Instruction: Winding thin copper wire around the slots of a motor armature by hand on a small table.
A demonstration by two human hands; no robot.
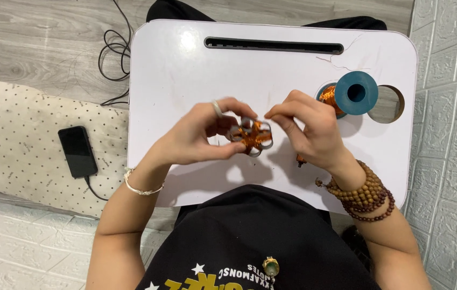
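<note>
Head view, two hands holding one looped flower piece, one wire spool

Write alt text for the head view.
Seen from above, a left hand and a right hand together hold a small flower-shaped piece wound with orange wire over a white lap table. A blue spool of orange wire lies beside the right hand.

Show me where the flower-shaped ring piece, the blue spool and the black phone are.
flower-shaped ring piece (252,137), head view, orange wrapped centre.
blue spool (356,93), head view, blue end flange.
black phone (77,151), head view, middle of dark screen.
</note>
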